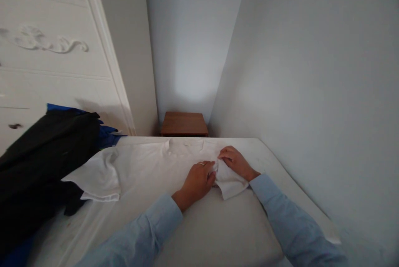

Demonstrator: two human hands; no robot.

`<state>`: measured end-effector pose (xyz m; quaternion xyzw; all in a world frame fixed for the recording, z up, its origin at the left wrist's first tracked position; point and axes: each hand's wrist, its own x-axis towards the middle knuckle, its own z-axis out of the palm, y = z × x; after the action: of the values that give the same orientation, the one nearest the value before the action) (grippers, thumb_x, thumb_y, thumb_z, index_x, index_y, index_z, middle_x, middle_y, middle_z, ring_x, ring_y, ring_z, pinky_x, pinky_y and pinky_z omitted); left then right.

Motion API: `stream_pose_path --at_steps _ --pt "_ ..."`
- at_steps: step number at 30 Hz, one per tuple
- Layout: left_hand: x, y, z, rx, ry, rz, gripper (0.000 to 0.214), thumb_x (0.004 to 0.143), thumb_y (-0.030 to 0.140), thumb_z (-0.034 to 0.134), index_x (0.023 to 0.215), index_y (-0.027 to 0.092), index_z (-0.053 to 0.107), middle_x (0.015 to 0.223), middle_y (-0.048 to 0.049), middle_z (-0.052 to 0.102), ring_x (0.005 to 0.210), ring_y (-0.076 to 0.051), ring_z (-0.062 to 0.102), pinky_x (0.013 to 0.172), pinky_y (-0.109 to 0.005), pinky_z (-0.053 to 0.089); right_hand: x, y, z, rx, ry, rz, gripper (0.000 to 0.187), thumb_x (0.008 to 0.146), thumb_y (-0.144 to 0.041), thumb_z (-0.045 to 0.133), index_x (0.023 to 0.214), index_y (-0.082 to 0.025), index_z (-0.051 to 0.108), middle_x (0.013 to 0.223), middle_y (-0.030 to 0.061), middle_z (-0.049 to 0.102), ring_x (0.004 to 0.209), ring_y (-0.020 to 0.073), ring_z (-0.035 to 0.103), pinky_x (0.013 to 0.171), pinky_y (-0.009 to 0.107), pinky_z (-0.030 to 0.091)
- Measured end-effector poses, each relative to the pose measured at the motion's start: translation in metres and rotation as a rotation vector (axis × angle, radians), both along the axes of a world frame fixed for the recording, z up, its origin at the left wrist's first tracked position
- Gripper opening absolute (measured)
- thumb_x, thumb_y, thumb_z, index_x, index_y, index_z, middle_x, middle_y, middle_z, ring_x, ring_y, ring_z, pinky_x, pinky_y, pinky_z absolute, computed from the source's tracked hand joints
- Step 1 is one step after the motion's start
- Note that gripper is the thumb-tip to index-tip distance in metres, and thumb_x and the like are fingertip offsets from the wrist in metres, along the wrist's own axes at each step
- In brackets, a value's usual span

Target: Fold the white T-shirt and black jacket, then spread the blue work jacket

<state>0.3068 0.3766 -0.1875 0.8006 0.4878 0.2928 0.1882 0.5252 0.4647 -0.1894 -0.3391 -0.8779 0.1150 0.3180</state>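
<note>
A white T-shirt (146,175) lies spread over a white surface, its neckline at the far edge. Its left sleeve stretches out over dark clothes, while the right sleeve is folded inward over the chest. My left hand (198,181), with a ring on one finger, pinches the fabric beside that folded sleeve. Just to its right, my right hand (235,161) has its fingers closed on the same sleeve near the shoulder. A small patch of dark print on the shirt shows below my left fingers, mostly covered.
Black and blue clothes (46,154) are heaped at the left. Behind them stands a white cabinet (56,21) with carved trim. A brown wooden stand (184,123) sits beyond the far edge, and a pale wall (305,71) runs along the right.
</note>
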Motion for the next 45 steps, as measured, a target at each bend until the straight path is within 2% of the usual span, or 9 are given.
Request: stream_pose_path --at_steps 5,9,13,21,27,31,35,40,45 --pt "0.0 0.004 0.0 -0.052 -0.029 0.029 0.047 0.089 0.022 0.055 0.136 0.016 0.057 0.13 -0.0124 0.066 0.114 -0.026 0.063 0.105 -0.042 0.049 -0.001 -0.006 0.011 0.066 0.162 -0.059 0.018 0.09 -0.016 0.057 0.087 -0.023 0.073 0.098 0.006 0.069 0.096 0.0202 0.064 0.09 0.039 0.053" --pt "-0.003 0.004 0.005 -0.097 -0.095 0.011 0.031 0.088 0.015 0.053 0.111 0.019 0.073 0.106 -0.0075 0.073 0.091 -0.021 0.067 0.09 -0.035 0.053 0.002 -0.006 0.011 0.089 0.179 -0.1 0.018 0.088 -0.014 0.058 0.084 -0.023 0.073 0.095 0.0055 0.07 0.093 0.0196 0.065 0.089 0.038 0.053" --pt "-0.004 0.004 0.008 -0.096 -0.252 0.085 0.025 0.087 0.012 0.055 0.097 0.02 0.076 0.098 -0.0049 0.074 0.086 -0.017 0.067 0.085 -0.031 0.052 0.007 -0.002 0.007 0.089 0.115 -0.149 0.021 0.087 -0.013 0.054 0.084 -0.022 0.073 0.093 0.0061 0.071 0.093 0.0208 0.064 0.089 0.039 0.053" --pt "-0.007 0.001 0.006 0.189 -0.497 0.217 0.02 0.083 0.009 0.057 0.092 0.018 0.072 0.091 -0.0032 0.071 0.081 -0.015 0.063 0.079 -0.03 0.053 0.019 0.009 -0.011 -0.038 -0.032 -0.2 0.023 0.088 -0.024 0.055 0.099 -0.019 0.073 0.107 0.0104 0.071 0.105 0.025 0.063 0.099 0.044 0.049" --pt "-0.011 -0.001 0.007 0.367 -0.334 0.268 0.024 0.086 0.014 0.055 0.105 0.018 0.069 0.108 -0.0095 0.067 0.105 -0.023 0.062 0.094 -0.041 0.052 0.022 0.012 -0.012 -0.008 -0.051 -0.252 0.028 0.09 -0.029 0.054 0.108 -0.017 0.072 0.114 0.0131 0.07 0.111 0.0275 0.061 0.103 0.048 0.047" --pt "-0.011 -0.006 0.007 0.356 -0.045 -0.004 0.04 0.089 0.034 0.061 0.126 0.018 0.062 0.137 -0.016 0.058 0.127 -0.03 0.054 0.106 -0.05 0.046 0.02 0.008 -0.008 0.015 -0.034 -0.266 0.03 0.094 -0.033 0.052 0.112 -0.018 0.07 0.116 0.013 0.069 0.114 0.0271 0.06 0.105 0.048 0.046" --pt "-0.008 -0.013 0.004 0.256 0.175 -0.329 0.043 0.093 0.044 0.057 0.126 0.019 0.064 0.144 -0.0175 0.055 0.133 -0.03 0.052 0.113 -0.05 0.041 0.021 0.008 -0.012 -0.039 -0.095 -0.254 0.031 0.092 -0.034 0.055 0.114 -0.019 0.07 0.122 0.0125 0.067 0.118 0.0277 0.059 0.107 0.048 0.045" --pt "-0.011 -0.014 0.006 0.213 0.171 -0.38 0.043 0.092 0.048 0.058 0.122 0.02 0.067 0.14 -0.0166 0.058 0.13 -0.029 0.055 0.114 -0.048 0.04 0.025 0.011 -0.017 -0.1 -0.167 -0.256 0.037 0.091 -0.032 0.056 0.122 -0.016 0.067 0.133 0.0153 0.062 0.127 0.0285 0.054 0.113 0.049 0.04" --pt "-0.011 -0.014 0.007 0.314 0.154 -0.515 0.041 0.09 0.05 0.06 0.12 0.024 0.069 0.14 -0.0158 0.058 0.13 -0.03 0.054 0.113 -0.053 0.038 0.028 0.011 -0.011 -0.08 -0.163 -0.4 0.037 0.088 -0.029 0.061 0.122 -0.016 0.066 0.131 0.0158 0.062 0.124 0.0279 0.055 0.111 0.046 0.041"
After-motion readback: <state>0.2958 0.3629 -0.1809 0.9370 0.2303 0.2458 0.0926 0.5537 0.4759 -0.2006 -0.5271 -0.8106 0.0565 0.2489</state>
